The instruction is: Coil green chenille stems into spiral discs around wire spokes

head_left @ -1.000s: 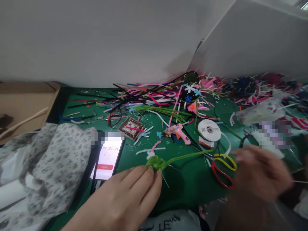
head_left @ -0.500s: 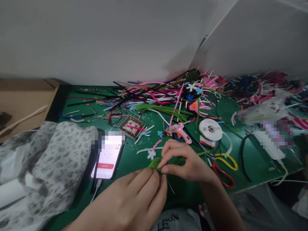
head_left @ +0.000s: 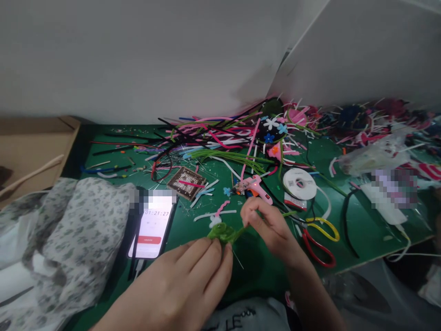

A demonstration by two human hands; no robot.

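A small green fuzzy piece [head_left: 223,232], which looks like coiled pipe cleaner, is pinched in the fingertips of my left hand [head_left: 193,276]. My right hand [head_left: 265,223] is closed on a green pipe cleaner [head_left: 241,233] that runs out from the right side of this piece. Its far end shows past my right hand. A thin pale wire sticks out below the piece. Just beyond my left fingertips lies a white pipe-cleaner flower [head_left: 215,222] with a pink wavy stem [head_left: 223,208].
Beyond my right hand lies a pink glue gun [head_left: 260,189]. Scissors [head_left: 320,243] and a white ribbon spool [head_left: 299,184] are to the right. A lit phone [head_left: 151,230] and patterned cloth [head_left: 86,234] are left. Piled pipe cleaners [head_left: 213,133] line the back, near a beaded square [head_left: 186,183].
My right hand has moved right, away from my left fingertips, drawing the green pipe cleaner out. More of the green piece now shows. The view has shifted slightly.
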